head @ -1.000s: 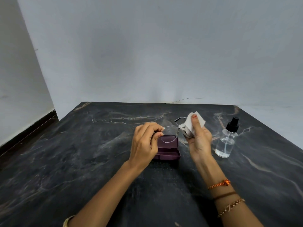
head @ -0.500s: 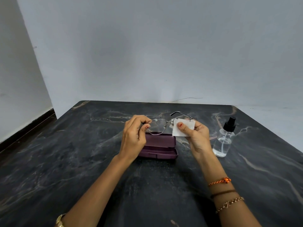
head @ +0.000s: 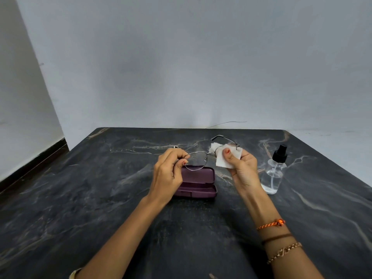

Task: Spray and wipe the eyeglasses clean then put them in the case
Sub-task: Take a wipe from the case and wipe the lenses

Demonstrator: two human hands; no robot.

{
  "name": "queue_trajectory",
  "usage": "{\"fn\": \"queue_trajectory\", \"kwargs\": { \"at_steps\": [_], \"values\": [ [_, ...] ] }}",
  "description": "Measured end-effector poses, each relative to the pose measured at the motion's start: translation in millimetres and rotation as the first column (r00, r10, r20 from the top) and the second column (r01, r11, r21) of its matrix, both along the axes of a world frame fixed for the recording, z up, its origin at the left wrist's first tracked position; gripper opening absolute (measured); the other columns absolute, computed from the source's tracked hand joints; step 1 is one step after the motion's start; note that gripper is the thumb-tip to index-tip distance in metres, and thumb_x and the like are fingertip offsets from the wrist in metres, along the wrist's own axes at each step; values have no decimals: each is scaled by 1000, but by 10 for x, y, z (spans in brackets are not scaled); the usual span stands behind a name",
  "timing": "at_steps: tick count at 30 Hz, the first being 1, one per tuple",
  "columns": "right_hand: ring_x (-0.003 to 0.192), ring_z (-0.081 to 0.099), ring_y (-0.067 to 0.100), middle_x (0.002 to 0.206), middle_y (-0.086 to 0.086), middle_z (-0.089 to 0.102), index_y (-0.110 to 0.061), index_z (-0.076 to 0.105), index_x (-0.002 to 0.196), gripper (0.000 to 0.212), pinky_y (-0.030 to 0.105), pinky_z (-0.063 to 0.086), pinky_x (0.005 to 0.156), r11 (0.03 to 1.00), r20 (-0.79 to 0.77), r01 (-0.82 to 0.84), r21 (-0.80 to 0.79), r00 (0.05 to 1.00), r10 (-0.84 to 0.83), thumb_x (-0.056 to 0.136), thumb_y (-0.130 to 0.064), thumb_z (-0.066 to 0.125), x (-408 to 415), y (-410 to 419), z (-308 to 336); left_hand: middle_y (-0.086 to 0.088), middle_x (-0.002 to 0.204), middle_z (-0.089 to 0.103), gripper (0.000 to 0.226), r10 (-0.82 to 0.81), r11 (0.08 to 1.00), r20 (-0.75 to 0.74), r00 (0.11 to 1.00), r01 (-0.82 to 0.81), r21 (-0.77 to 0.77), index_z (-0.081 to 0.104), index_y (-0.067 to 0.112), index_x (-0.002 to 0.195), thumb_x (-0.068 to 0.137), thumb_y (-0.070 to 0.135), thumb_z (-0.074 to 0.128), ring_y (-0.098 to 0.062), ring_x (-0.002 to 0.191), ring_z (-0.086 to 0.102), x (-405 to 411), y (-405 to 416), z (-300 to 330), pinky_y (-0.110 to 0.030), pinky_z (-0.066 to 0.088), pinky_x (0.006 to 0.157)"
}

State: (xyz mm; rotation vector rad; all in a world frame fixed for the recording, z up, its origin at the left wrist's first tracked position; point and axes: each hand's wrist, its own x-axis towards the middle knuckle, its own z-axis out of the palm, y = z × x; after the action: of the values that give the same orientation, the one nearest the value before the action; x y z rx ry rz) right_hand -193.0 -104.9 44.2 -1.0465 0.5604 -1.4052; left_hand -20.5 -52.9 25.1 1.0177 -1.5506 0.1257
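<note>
Thin metal-framed eyeglasses [head: 198, 158] are held in the air above an open purple case [head: 198, 182] that lies on the dark marble table [head: 80, 198]. My left hand [head: 168, 174] pinches the frame at the outer edge of the left lens. My right hand [head: 241, 168] holds a white cloth [head: 223, 160] folded over the right lens, thumb pressing on the front. The right lens is hidden by the cloth. One temple arm sticks out behind the cloth.
A clear spray bottle [head: 274, 174] with a black nozzle stands on the table just right of my right hand. Grey walls close off the back and the left side.
The glasses turned from end-on to level and facing me. My left hand shifted left, and the cloth now covers the right lens with my thumb pressed on it.
</note>
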Motion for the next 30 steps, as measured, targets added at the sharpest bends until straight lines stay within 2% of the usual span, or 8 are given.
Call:
{"fn": "queue_trajectory", "kwargs": {
  "at_steps": [2, 5, 7, 13, 17, 19, 23, 30],
  "values": [
    [65, 68, 4, 66, -5, 74, -16, 74, 67, 45, 16, 53, 56, 996, -130, 41, -77, 990, -51, 34, -43, 87, -33, 18, 32, 8, 84, 54, 11, 14, 1000, -34, 999, -14, 3, 53, 19, 85, 85, 16, 42, -2, 79, 53, 34, -6, 10, -26, 46, 72],
    [62, 68, 1, 61, -9, 72, -8, 70, 79, 16, 14, 51, 56, 991, -226, 79, -112, 969, -102, 64, -11, 75, -35, 50, 67, 7, 79, 55, 12, 16, 1000, -99, 995, -13, 26, 59, 9, 83, 84, 7, 47, 7, 77, 51, 62, -6, 48, -17, 44, 66],
    [61, 68, 1, 59, -10, 72, -8, 69, 79, 15, 13, 51, 55, 989, -219, 107, -98, 968, -127, 66, -2, 73, -25, 58, 75, 8, 77, 55, 13, 0, 998, -162, 987, 11, 68, 61, 2, 81, 81, 4, 48, 6, 76, 52, 49, 1, 69, -15, 44, 64],
    [64, 69, 5, 63, -6, 73, -13, 72, 69, 57, 17, 55, 55, 990, 29, 139, 37, 990, -140, 21, -40, 88, 10, 27, 31, 8, 79, 58, 21, -33, 988, -274, 961, 74, 138, 60, 18, 78, 83, -1, 52, 1, 79, 55, 8, 33, 101, -11, 45, 69],
    [70, 67, 6, 63, -9, 73, -17, 73, 65, 10, 18, 56, 60, 985, 173, 130, 111, 974, -148, 62, -27, 75, 56, 40, 35, 5, 80, 61, 34, -25, 985, -372, 928, 87, 151, 57, 30, 76, 84, -3, 54, -5, 80, 58, 15, 33, 101, -11, 48, 72],
    [71, 66, 6, 64, -9, 72, -15, 64, 78, 11, 17, 56, 58, 980, 252, 94, 178, 958, -137, 85, -17, 56, 71, 35, 40, 4, 81, 63, 33, -19, 984, -446, 895, 95, 148, 57, 31, 77, 84, -2, 53, -10, 83, 61, 20, 29, 96, -12, 49, 75],
    [75, 64, 12, 79, -1, 68, -13, 58, 86, 15, 18, 55, 54, 964, 278, 39, 261, 954, -114, 91, -22, 48, 151, 49, 40, 5, 82, 64, 33, 4, 984, -511, 860, 88, 154, 58, 32, 77, 84, -1, 54, -7, 82, 61, -13, 35, 90, -10, 49, 75],
    [61, 68, 8, 66, -4, 72, -12, 61, 87, 27, 21, 55, 55, 956, 267, -27, 291, 962, -54, 93, -32, 43, 374, 151, -84, 5, 82, 64, 27, 21, 987, -617, 787, 80, 136, 59, 27, 77, 84, 1, 55, -1, 79, 61, -49, 38, 89, -9, 49, 74]
  ]
}}
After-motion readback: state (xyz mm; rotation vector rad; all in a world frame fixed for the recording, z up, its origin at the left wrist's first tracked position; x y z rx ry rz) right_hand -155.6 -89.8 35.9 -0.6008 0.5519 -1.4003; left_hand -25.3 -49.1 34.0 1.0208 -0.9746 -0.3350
